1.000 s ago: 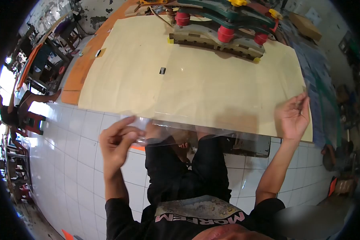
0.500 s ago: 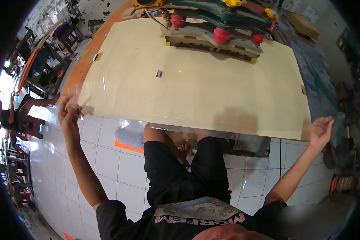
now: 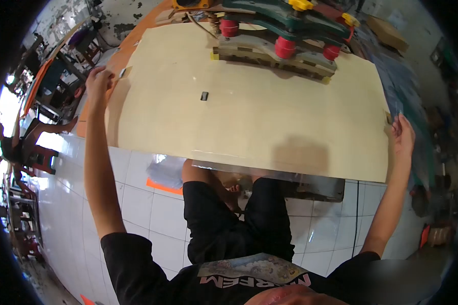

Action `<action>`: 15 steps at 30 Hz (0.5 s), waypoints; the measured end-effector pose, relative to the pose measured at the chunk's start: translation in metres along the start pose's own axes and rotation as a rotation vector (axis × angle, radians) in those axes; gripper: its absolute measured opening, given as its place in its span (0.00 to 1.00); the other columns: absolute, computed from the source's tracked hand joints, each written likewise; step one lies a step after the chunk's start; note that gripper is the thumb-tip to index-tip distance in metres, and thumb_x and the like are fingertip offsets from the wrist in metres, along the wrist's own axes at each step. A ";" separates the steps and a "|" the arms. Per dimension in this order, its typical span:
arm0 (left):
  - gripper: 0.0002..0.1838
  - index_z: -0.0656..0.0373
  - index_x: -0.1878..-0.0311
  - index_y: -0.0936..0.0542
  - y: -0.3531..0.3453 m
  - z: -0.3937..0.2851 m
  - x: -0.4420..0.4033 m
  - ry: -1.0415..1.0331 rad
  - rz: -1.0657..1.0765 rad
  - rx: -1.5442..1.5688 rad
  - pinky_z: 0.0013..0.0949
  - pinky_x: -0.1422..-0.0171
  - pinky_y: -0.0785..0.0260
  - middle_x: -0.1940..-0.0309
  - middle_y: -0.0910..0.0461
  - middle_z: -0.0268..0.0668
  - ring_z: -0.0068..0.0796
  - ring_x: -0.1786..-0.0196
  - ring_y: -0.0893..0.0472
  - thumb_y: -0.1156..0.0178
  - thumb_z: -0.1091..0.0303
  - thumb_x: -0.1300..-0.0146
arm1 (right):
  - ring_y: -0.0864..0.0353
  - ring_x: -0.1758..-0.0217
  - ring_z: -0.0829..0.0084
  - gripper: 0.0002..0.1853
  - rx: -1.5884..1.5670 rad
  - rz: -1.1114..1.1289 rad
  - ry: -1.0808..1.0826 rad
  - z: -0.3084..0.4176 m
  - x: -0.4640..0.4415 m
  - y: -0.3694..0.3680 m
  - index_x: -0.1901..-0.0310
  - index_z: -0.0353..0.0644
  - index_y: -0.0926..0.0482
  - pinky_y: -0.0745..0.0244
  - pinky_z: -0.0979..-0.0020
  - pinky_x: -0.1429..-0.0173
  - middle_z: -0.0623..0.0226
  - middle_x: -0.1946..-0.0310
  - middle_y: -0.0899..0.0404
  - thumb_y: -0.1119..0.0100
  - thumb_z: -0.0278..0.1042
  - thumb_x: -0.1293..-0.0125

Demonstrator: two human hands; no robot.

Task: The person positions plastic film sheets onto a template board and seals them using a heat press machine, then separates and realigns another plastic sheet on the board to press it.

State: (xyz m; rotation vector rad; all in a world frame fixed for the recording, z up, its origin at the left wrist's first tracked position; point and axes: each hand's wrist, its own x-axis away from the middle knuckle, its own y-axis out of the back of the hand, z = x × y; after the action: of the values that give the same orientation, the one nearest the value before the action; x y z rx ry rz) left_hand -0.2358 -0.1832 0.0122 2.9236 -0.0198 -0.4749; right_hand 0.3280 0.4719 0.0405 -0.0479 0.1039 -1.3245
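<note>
A pale cream board (image 3: 290,112) lies in front of me, with a small dark mark (image 3: 204,96) near its middle. Glints on its surface show a clear plastic sheet (image 3: 194,79), whose outline is hard to follow. My left hand (image 3: 99,84) is beside the board's left edge, near a small tape marker (image 3: 125,72), its fingers curled in a pinch on the sheet. At the right edge, my right hand (image 3: 403,134) pinches the sheet beside another tape marker (image 3: 388,118).
A green press head (image 3: 275,23) with red collars and a long clamp bar (image 3: 275,63) stands over the board's far side. Clear plastic (image 3: 409,107) drapes at the right. Below are a plastic bundle (image 3: 165,170) and a dark box (image 3: 318,188). Another person (image 3: 15,147) sits far left.
Both hands have moved forward along the board's sides, the left one farther. The sheet's left corner, visible by my left hand before, is no longer clear there. The press head looks unchanged.
</note>
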 end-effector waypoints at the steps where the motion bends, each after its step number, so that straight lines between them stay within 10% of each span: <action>1: 0.21 0.69 0.50 0.22 -0.009 0.008 -0.011 0.041 -0.044 -0.090 0.24 0.71 0.31 0.70 0.17 0.41 0.21 0.73 0.22 0.40 0.68 0.46 | 0.23 0.69 0.79 0.16 0.028 0.042 -0.032 0.001 -0.008 -0.006 0.47 0.35 0.22 0.23 0.77 0.66 0.68 0.64 0.20 0.37 0.34 0.32; 15: 0.18 0.65 0.52 0.18 -0.035 0.027 0.017 -0.100 -0.117 -0.390 0.30 0.59 0.26 0.68 0.15 0.42 0.28 0.68 0.16 0.40 0.64 0.42 | 0.21 0.66 0.79 0.19 0.423 0.191 0.044 -0.026 -0.004 -0.029 0.42 0.35 0.24 0.24 0.78 0.60 0.66 0.62 0.18 0.38 0.27 0.34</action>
State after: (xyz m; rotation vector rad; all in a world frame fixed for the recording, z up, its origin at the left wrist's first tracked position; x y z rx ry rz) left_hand -0.2292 -0.1541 -0.0245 2.5260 0.2075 -0.5700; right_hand 0.2962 0.4693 0.0172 0.3429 -0.1329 -1.1338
